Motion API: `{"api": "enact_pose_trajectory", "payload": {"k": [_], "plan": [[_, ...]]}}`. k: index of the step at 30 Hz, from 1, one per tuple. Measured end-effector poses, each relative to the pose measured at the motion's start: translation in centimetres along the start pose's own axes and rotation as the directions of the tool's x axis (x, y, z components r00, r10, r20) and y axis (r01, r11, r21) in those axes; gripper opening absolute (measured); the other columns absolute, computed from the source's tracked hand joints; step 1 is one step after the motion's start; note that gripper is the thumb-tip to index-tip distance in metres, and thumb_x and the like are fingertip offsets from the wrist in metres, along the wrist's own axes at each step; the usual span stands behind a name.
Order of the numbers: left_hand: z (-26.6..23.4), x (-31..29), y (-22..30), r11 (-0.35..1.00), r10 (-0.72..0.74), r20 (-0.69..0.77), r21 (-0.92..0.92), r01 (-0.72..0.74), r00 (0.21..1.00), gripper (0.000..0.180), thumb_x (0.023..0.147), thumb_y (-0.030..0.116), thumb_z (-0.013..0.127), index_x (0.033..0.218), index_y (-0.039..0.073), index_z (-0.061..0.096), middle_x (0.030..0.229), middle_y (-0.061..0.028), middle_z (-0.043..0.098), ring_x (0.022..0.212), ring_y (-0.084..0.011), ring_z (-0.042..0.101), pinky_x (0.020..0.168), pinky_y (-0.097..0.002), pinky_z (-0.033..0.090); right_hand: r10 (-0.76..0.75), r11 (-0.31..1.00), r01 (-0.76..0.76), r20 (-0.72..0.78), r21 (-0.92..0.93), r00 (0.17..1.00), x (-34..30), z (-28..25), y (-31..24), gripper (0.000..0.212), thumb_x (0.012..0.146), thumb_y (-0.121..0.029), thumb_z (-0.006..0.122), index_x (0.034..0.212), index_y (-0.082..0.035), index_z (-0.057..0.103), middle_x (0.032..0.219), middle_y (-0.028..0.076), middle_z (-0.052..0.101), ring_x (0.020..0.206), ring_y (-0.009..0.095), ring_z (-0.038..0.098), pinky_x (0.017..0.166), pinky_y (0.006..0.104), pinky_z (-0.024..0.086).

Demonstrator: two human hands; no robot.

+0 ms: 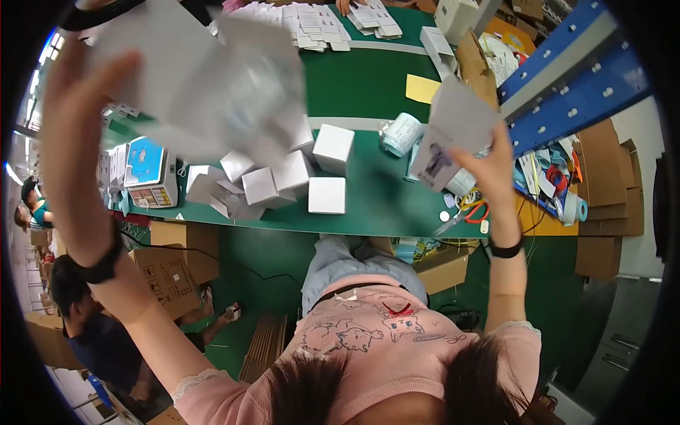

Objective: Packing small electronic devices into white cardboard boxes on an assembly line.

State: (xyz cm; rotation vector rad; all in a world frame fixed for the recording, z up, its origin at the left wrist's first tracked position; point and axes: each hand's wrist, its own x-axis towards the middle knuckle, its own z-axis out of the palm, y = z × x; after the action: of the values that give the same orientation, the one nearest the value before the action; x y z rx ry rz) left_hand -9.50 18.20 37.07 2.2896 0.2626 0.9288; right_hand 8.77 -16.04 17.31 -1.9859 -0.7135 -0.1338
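- A printed white carton [457, 127] is hanging in the air above the right part of the green table [386, 202], its long axis slanting from upper right to lower left; the end with the dark printed picture is pointing down and left.
- The right hand [492, 166] is gripping this carton by its right side, thumb lying across the printed face and fingers partly hidden behind.
- Blurred white packaging [177, 85] is hovering over the table's left part, with something clear and crumpled-looking showing at its right; motion is hiding which way its long axis is running.
- The left hand [88, 99] is curling round the left side of that packaging and holding it, thumb in front.
- Small white boxes [260, 185] are sitting in a cluster below the packaging, some touching.
- A white roll [402, 134] is resting just left of the carton, and a yellow sheet [423, 88] is lying farther back.
- Scissors [464, 214] with orange handles are lying near the table's front edge.
- A co-worker's hand [343, 6] is reaching in at the far edge, beside flat white cartons [375, 20].
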Motion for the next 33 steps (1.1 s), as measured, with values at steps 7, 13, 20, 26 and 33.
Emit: {"api": "enact_pose_trajectory", "payload": {"k": [7,13,20,26,33], "plan": [[13.8,-14.3,1.8,0.941,0.029,0.659,-0.272,0.202,0.751,0.038,0.071,-0.009,0.048,0.106,0.004,0.049,0.1,-0.0094,0.054,0.092,-0.0193,0.054,0.077,-0.0277,0.043,0.085,0.987,-0.071,-0.089,0.145,0.992,-6.7,9.6,7.7,0.059,0.056,-0.01,0.072,0.109,-0.001,0.047,0.107,0.012,0.048,0.102,0.028,0.048,0.09,0.035,0.039],[22.7,-19.2,-1.1,0.858,0.074,0.674,-0.418,0.297,0.735,0.036,0.072,-0.009,0.047,0.106,0.003,0.048,0.103,-0.0135,0.057,0.098,-0.0327,0.057,0.081,-0.0316,0.044,-0.098,0.995,0.091,0.162,0.051,0.982,-3.7,13.7,13.6,0.069,0.062,-0.013,0.074,0.121,-0.002,0.041,0.12,0.01,0.044,0.114,0.023,0.043,0.095,0.0347,0.036],[30.1,-18.4,-5.4,0.873,0.285,0.669,-0.477,0.103,0.686,0.034,0.077,-0.005,0.049,0.11,0.002,0.049,0.106,-0.0136,0.057,0.094,-0.0316,0.059,0.08,-0.0331,0.045,0.073,0.851,-0.1,0.073,0.516,0.995,-5.9,7.9,14.0,0.062,0.075,-0.012,0.067,0.13,-0.005,0.039,0.135,0.01,0.036,0.125,0.022,0.036,0.102,0.0367,0.032],[33.1,-21.7,-6.6,0.8,0.048,0.258,-0.588,0.118,0.965,0.038,0.085,0.003,0.047,0.122,0.001,0.04,0.124,-0.0124,0.046,0.111,-0.0246,0.05,0.093,-0.0328,0.037,0.197,0.743,-0.319,0.263,0.588,0.945,-14.5,5.6,12.5,0.037,0.09,-0.015,0.047,0.123,0.002,0.047,0.129,0.012,0.046,0.119,0.022,0.044,0.1,0.0359,0.033],[33.6,-28.5,-5.8,0.294,-0.452,0.211,-0.882,0.368,0.867,0.051,0.094,0.019,0.041,0.136,-0.001,0.021,0.142,-0.0102,0.024,0.13,-0.0215,0.025,0.107,-0.0332,0.017,0.173,0.882,-0.214,0.134,0.42,0.976,-14.7,9.2,11.4,0.034,0.091,-0.017,0.048,0.119,0.002,0.052,0.125,0.012,0.049,0.111,0.02,0.048,0.092,0.0294,0.038]]}}
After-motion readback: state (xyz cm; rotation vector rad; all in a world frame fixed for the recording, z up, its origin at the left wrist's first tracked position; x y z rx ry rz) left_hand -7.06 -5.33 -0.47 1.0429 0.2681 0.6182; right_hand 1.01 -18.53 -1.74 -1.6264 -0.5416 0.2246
